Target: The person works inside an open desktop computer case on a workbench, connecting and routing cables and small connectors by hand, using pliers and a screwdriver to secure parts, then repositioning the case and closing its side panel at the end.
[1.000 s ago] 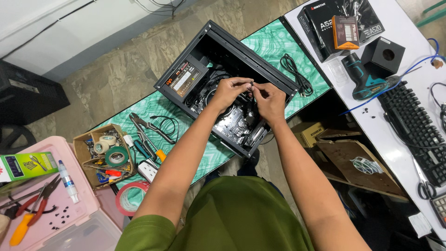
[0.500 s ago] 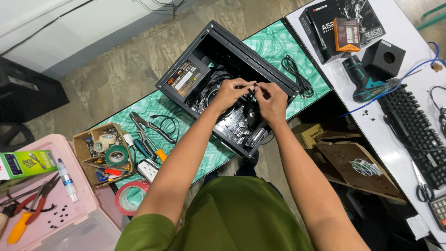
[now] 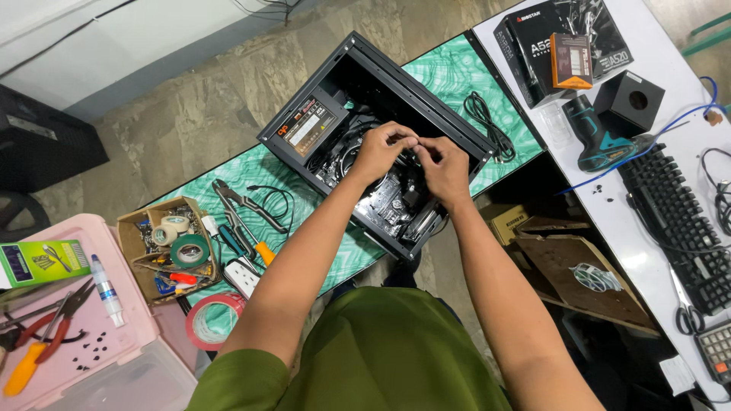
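Barely anything has shifted since a moment ago: both hands stay over the open case [image 3: 358, 91] on the green table [image 3: 457, 76], left hand [image 3: 381, 152] and right hand [image 3: 444, 169] meeting fingertip to fingertip, pinching something too small to make out above the motherboard [image 3: 396, 209].

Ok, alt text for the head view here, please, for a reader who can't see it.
Seen from above, a person's left hand and right hand meet fingertip to fingertip over the inside of an open black computer case lying on a green patterned table. A cardboard box of tape rolls and pliers lie to the left.
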{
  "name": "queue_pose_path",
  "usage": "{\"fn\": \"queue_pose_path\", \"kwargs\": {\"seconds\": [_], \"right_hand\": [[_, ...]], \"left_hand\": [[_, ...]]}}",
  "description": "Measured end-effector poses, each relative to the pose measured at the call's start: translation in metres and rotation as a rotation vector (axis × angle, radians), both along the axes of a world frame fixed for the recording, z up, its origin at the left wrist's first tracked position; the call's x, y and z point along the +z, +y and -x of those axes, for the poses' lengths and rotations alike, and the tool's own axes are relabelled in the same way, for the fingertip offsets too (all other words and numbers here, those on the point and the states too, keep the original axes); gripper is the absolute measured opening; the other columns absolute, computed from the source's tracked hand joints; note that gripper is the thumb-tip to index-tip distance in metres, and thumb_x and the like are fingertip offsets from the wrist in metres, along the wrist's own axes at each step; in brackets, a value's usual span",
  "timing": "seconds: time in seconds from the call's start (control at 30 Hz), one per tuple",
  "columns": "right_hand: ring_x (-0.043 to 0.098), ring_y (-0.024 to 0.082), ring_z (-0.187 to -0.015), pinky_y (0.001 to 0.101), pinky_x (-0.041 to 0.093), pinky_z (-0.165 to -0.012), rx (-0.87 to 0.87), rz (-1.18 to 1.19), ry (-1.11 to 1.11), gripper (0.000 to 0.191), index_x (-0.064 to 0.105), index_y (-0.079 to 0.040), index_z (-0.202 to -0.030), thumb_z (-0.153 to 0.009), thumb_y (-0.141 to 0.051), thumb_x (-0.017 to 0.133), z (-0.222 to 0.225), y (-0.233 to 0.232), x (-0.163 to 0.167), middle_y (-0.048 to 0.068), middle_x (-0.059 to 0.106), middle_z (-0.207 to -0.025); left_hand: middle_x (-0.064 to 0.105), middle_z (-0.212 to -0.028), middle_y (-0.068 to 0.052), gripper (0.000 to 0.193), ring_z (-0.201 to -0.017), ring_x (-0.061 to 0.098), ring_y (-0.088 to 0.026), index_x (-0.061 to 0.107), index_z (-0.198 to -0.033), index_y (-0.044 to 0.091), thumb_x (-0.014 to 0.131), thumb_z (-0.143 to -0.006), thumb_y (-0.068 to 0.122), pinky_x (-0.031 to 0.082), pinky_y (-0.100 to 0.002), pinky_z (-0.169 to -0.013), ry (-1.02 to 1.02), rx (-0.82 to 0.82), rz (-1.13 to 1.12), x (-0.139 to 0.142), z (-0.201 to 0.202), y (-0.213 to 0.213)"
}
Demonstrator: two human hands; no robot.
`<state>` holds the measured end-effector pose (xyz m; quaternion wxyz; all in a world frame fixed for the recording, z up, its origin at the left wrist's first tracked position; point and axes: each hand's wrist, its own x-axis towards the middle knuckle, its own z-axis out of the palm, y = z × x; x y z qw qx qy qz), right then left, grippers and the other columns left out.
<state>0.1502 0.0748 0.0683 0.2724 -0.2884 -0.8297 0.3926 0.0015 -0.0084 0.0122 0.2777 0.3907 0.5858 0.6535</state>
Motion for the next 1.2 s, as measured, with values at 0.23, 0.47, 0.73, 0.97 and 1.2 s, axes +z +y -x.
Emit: {"fn": "queue_pose_path", "kwargs": {"seconds": [0.23, 0.47, 0.73, 0.97, 1.2], "right_hand": [[0.07, 0.022, -0.078, 0.0311, 0.054, -0.071, -0.028, -0.175, 0.024, 0.015, 0.078, -0.003, -0.105, -0.091, -0.009, 0.074, -0.003, 0.002, -0.005, 0.012, 0.072, -0.092], [0.07, 0.023, -0.076, 0.032, 0.054, -0.067, -0.019, -0.21, 0.007, 0.015, 0.078, -0.003, -0.104, -0.09, -0.007, 0.074, -0.003, 0.002, -0.011, 0.012, 0.073, -0.092], [0.069, 0.017, -0.069, 0.0295, 0.054, -0.066, -0.086, -0.171, 0.012, 0.014, 0.078, -0.004, -0.101, -0.09, -0.013, 0.08, -0.004, 0.0, -0.004, 0.01, 0.074, -0.086], [0.069, 0.016, -0.069, 0.0282, 0.053, -0.063, -0.034, -0.164, 0.058, 0.012, 0.077, -0.003, -0.104, -0.093, -0.009, 0.076, -0.006, -0.004, 0.004, 0.009, 0.072, -0.086], [0.068, 0.019, -0.071, 0.0298, 0.052, -0.065, 0.023, -0.25, 0.08, 0.013, 0.077, -0.002, -0.104, -0.092, -0.006, 0.076, -0.009, -0.001, 0.0, 0.012, 0.071, -0.087]], "left_hand": [[0.075, -0.099, -0.008, 0.018, -0.088, 0.072, -0.018, 0.076, -0.105, 0.003, 0.076, -0.088, 0.008, 0.055, -0.03, -0.078, 0.136, 0.006, 0.017, 0.022, -0.007, -0.009], [0.075, -0.097, -0.011, 0.013, -0.089, 0.074, -0.028, 0.076, -0.099, 0.002, 0.077, -0.087, 0.005, 0.058, -0.035, -0.078, 0.389, 0.087, -0.068, 0.032, -0.008, -0.014], [0.075, -0.096, -0.011, 0.011, -0.085, 0.075, -0.025, 0.074, -0.098, 0.001, 0.074, -0.088, 0.004, 0.056, -0.035, -0.071, 0.238, 0.114, 0.029, 0.037, -0.011, -0.014], [0.077, -0.094, -0.01, 0.011, -0.086, 0.076, -0.023, 0.077, -0.094, 0.002, 0.078, -0.085, 0.009, 0.058, -0.032, -0.078, 0.223, 0.114, -0.006, 0.033, -0.009, -0.01], [0.079, -0.093, -0.009, 0.012, -0.084, 0.076, -0.018, 0.078, -0.096, 0.002, 0.078, -0.086, 0.009, 0.058, -0.03, -0.078, 0.117, 0.053, 0.04, 0.024, -0.008, -0.007]]}}
